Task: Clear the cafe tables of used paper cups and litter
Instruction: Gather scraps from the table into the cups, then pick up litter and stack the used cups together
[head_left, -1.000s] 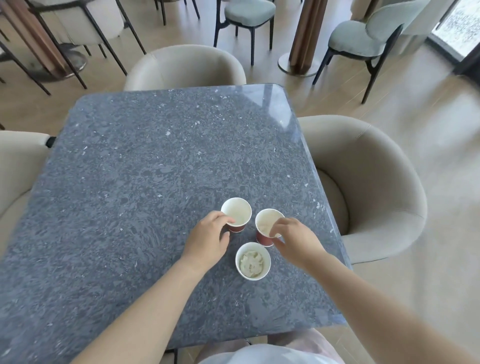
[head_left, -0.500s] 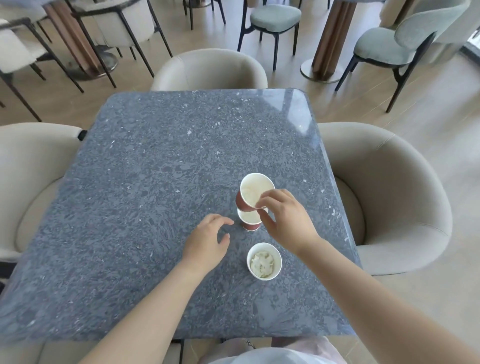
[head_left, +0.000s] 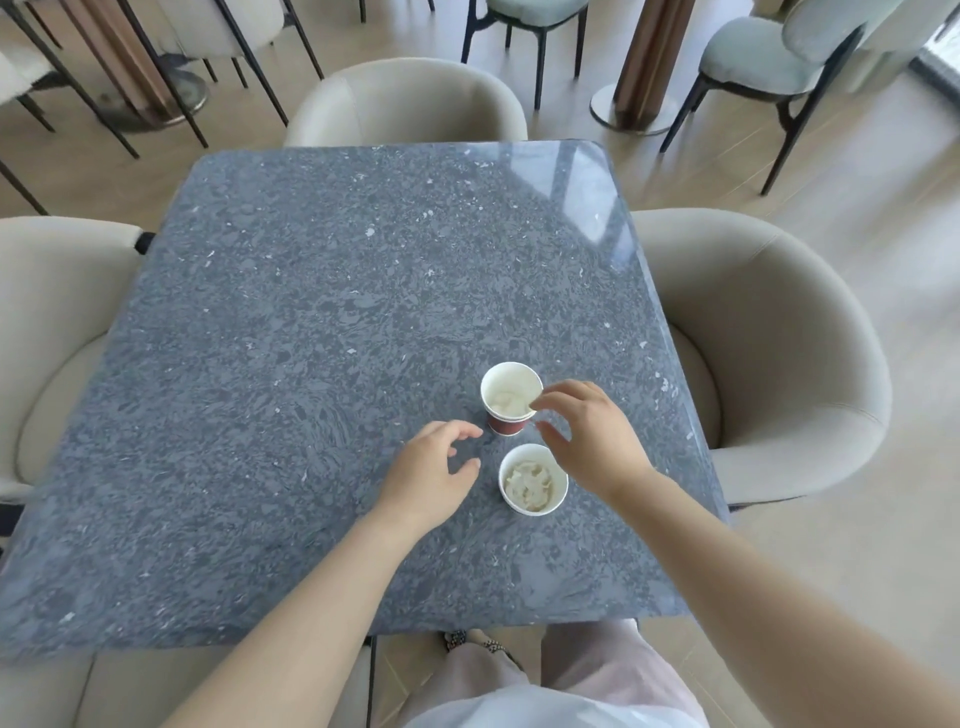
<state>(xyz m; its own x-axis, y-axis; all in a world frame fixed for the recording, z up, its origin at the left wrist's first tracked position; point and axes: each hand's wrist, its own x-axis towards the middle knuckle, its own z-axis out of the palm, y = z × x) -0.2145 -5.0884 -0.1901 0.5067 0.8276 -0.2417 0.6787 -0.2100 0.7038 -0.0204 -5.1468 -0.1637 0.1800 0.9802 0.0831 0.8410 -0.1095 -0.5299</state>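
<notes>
Cups (head_left: 505, 383), one nested inside a red-walled other, stand upright on the grey stone table (head_left: 311, 312), in its near right quarter. A white cup (head_left: 560, 496) holding crumpled paper (head_left: 530, 480) stands on the table too, closer to its front edge. The right hand (head_left: 592, 439) hovers over the table's right side, its index fingertip at the nested rim and its thumb spread below; whether it grips cannot be told. The left hand (head_left: 428, 475) hangs above the table's near middle, fingers loosely curled and holding nothing. Beige armchairs (head_left: 779, 338) are drawn up to the table's sides.
</notes>
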